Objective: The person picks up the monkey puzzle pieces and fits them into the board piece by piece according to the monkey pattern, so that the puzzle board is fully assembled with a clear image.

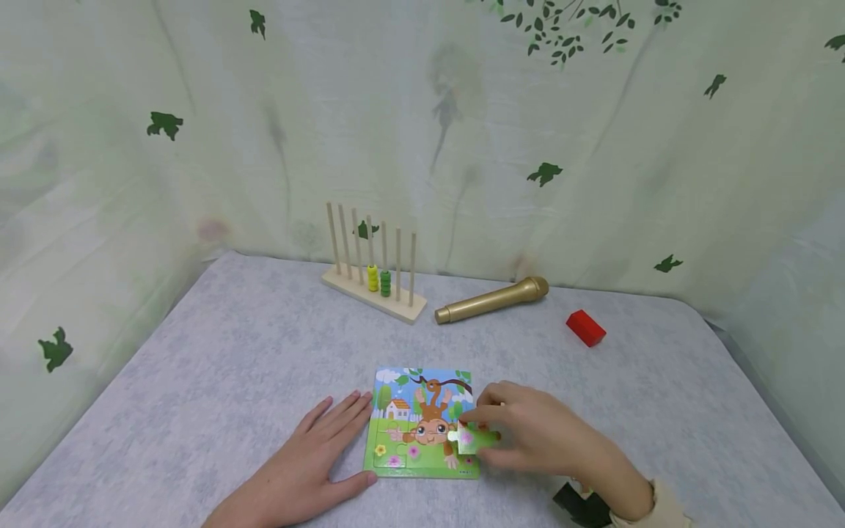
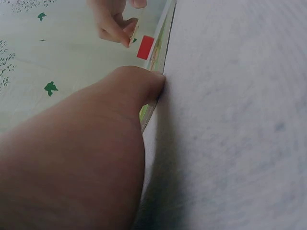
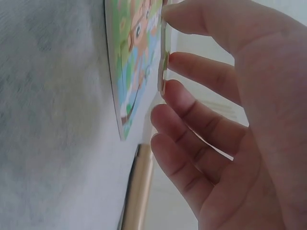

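Note:
A square jigsaw puzzle board (image 1: 396, 440) with a hanging monkey picture lies on the table in the head view. Over its lower right part, my right hand (image 1: 535, 433) pinches a puzzle piece (image 1: 477, 438), mostly green with a pink flower. The right wrist view has this piece (image 3: 163, 72) edge-on between thumb and fingers, above the board (image 3: 125, 72). My left hand (image 1: 317, 458) lies spread at the board's left edge, fingertips and thumb touching it. In the left wrist view the left thumb (image 2: 152, 85) rests against the board's edge.
Behind the board stands a wooden peg rack (image 1: 376, 293) with yellow and green beads. A gold toy microphone (image 1: 491, 301) lies to its right, and a red block (image 1: 586, 328) farther right. A printed curtain (image 1: 396, 110) hangs behind the table (image 1: 264, 345).

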